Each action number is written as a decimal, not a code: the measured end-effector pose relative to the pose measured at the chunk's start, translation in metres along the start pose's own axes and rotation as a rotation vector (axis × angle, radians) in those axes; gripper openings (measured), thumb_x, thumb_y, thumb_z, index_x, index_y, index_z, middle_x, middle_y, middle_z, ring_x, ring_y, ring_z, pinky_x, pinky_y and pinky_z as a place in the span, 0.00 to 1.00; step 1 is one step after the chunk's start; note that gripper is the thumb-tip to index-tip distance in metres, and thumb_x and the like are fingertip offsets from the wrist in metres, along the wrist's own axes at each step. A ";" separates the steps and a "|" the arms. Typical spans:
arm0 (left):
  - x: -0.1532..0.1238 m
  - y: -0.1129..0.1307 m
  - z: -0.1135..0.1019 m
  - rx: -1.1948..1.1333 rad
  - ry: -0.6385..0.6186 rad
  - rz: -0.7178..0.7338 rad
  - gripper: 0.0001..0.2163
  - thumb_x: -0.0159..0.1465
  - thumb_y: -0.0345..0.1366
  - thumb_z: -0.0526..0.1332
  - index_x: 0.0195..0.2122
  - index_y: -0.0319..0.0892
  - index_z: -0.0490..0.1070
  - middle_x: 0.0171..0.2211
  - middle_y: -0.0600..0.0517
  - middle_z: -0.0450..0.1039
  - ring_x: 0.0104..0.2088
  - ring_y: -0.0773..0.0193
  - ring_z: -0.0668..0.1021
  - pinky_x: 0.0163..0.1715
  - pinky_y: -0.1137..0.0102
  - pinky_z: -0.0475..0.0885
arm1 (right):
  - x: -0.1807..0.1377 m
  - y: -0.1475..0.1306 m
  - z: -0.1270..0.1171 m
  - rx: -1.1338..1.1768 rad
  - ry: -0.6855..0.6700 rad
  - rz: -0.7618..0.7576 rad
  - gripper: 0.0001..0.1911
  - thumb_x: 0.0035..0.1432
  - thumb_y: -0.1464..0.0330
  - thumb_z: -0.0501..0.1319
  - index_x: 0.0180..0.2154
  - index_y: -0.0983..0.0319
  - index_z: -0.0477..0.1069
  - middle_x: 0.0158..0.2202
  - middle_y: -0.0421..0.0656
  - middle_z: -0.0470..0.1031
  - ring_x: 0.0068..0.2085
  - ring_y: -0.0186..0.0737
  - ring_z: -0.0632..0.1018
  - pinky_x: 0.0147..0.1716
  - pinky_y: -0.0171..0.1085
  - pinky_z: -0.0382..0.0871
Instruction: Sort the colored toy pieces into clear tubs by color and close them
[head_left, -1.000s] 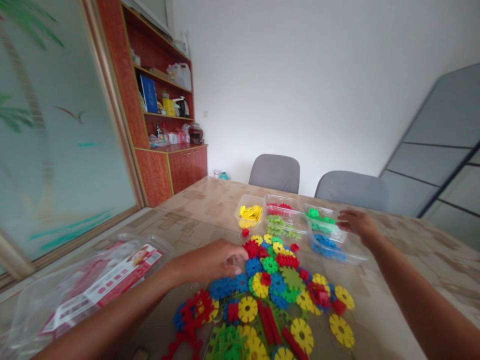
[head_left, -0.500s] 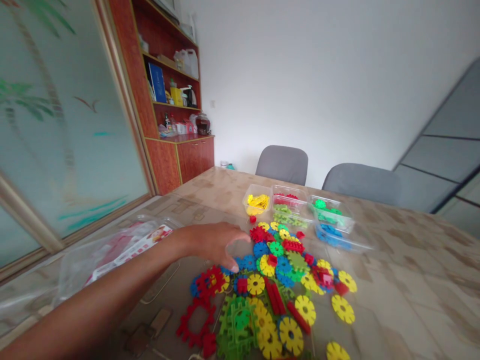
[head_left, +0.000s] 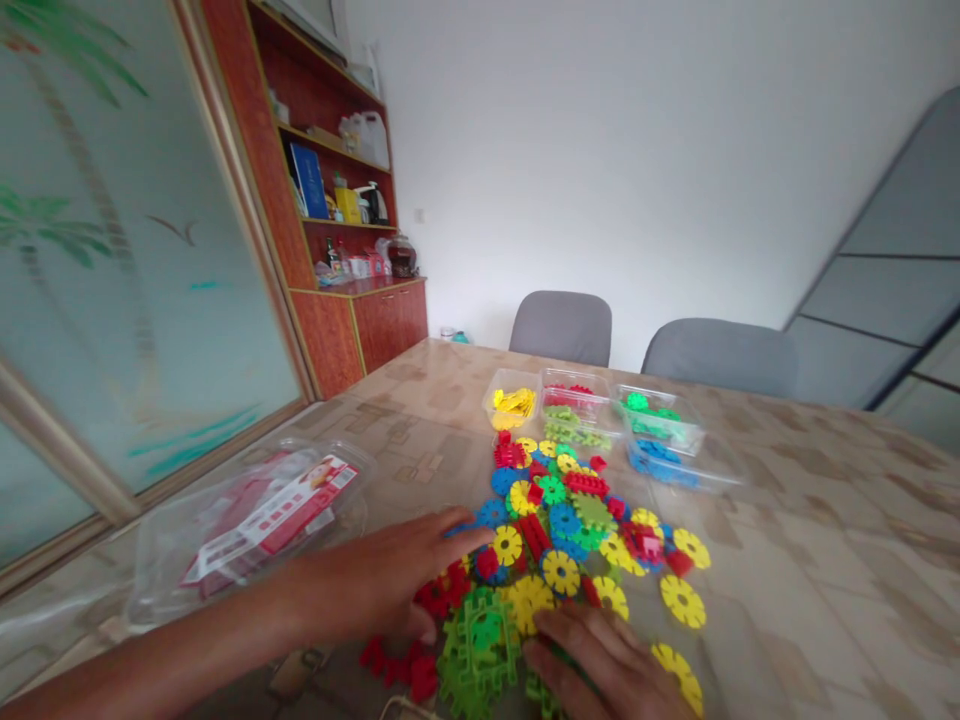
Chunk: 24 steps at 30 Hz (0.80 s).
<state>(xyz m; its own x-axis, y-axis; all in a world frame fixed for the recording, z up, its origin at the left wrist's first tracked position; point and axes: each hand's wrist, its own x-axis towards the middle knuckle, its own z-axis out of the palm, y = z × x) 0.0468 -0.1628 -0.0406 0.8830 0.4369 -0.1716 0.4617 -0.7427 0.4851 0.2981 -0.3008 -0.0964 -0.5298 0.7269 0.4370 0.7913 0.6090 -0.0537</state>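
Observation:
A loose pile of plastic building pieces spreads over the table in front of me. My left hand (head_left: 401, 568) reaches over the pile's left side, thumb and fingers apart, with red gear-shaped pieces (head_left: 448, 590) between them. My right hand (head_left: 611, 665) rests low over the near side of the pile, fingers loosely spread and partly covering green pieces. Between the hands lie a green square gear frame (head_left: 484, 640) and yellow notched discs (head_left: 529, 600). Further back are a blue disc (head_left: 566, 520), a green gear (head_left: 592, 512) and a red ridged bar (head_left: 586, 484).
Behind the pile stand clear tubs with yellow pieces (head_left: 514, 403), light green pieces (head_left: 574, 428), green pieces (head_left: 651, 415) and blue pieces (head_left: 664, 462). Clear packaging with a printed label (head_left: 277, 520) lies at left. Grey chairs (head_left: 561, 328) stand beyond the table (head_left: 810, 500).
My right hand has come into view over the near pieces. My left hand has moved down and toward me, and some pieces beside it have shifted.

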 end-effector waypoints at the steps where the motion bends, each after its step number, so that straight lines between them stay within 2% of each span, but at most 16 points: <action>1: 0.006 0.003 0.000 -0.021 0.002 0.035 0.44 0.50 0.30 0.70 0.65 0.53 0.49 0.66 0.45 0.45 0.63 0.46 0.57 0.58 0.56 0.58 | 0.006 0.002 -0.005 0.048 -0.002 0.026 0.16 0.59 0.62 0.61 0.48 0.57 0.71 0.45 0.44 0.79 0.44 0.45 0.79 0.43 0.39 0.76; 6: 0.036 0.021 -0.008 -0.058 0.041 0.196 0.36 0.54 0.35 0.68 0.63 0.48 0.55 0.63 0.42 0.54 0.60 0.48 0.62 0.57 0.58 0.59 | 0.023 0.027 -0.023 0.340 0.053 0.338 0.13 0.63 0.70 0.54 0.48 0.57 0.70 0.42 0.43 0.78 0.42 0.39 0.79 0.39 0.34 0.74; 9: 0.049 0.028 -0.013 -0.066 0.052 0.270 0.34 0.55 0.35 0.68 0.61 0.48 0.57 0.60 0.44 0.59 0.58 0.50 0.64 0.56 0.61 0.59 | 0.016 0.048 -0.029 0.354 0.151 0.489 0.09 0.63 0.69 0.54 0.42 0.58 0.71 0.38 0.43 0.79 0.38 0.40 0.79 0.36 0.35 0.74; 11: 0.053 0.030 -0.015 -0.058 0.067 0.290 0.30 0.56 0.35 0.68 0.59 0.47 0.60 0.59 0.45 0.60 0.57 0.52 0.65 0.56 0.63 0.59 | 0.009 0.055 -0.034 0.343 0.163 0.532 0.08 0.63 0.68 0.54 0.40 0.58 0.72 0.37 0.43 0.79 0.37 0.40 0.79 0.36 0.36 0.73; 14: 0.051 0.028 -0.016 -0.027 0.082 0.266 0.18 0.57 0.35 0.67 0.48 0.44 0.68 0.50 0.47 0.67 0.51 0.56 0.69 0.50 0.66 0.62 | 0.004 0.051 -0.041 0.378 0.087 0.491 0.09 0.63 0.68 0.53 0.38 0.57 0.71 0.34 0.42 0.78 0.35 0.39 0.78 0.33 0.35 0.72; 16: 0.045 0.027 -0.017 0.002 0.049 0.250 0.13 0.56 0.32 0.68 0.42 0.44 0.70 0.44 0.50 0.69 0.46 0.59 0.71 0.45 0.69 0.64 | 0.006 0.043 -0.043 0.391 -0.005 0.430 0.09 0.63 0.70 0.52 0.39 0.58 0.71 0.35 0.42 0.77 0.36 0.39 0.78 0.33 0.35 0.72; 20: 0.036 0.032 -0.016 0.042 -0.043 0.294 0.20 0.52 0.27 0.70 0.45 0.47 0.69 0.45 0.52 0.67 0.45 0.59 0.71 0.43 0.71 0.65 | 0.012 0.028 -0.048 0.399 -0.159 0.283 0.18 0.55 0.79 0.53 0.42 0.56 0.71 0.44 0.44 0.75 0.44 0.41 0.76 0.41 0.38 0.73; 24: 0.036 0.038 -0.007 0.086 -0.061 0.294 0.29 0.46 0.27 0.73 0.49 0.48 0.67 0.48 0.50 0.65 0.47 0.56 0.70 0.44 0.69 0.64 | 0.016 0.023 -0.055 0.412 -0.171 0.195 0.30 0.44 0.83 0.53 0.47 0.54 0.70 0.48 0.43 0.74 0.49 0.41 0.74 0.45 0.38 0.72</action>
<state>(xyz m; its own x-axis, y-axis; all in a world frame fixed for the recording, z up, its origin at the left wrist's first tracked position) 0.0953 -0.1721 -0.0223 0.9820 0.1675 -0.0868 0.1887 -0.8743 0.4472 0.3249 -0.2930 -0.0411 -0.4532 0.8608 0.2316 0.7124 0.5059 -0.4864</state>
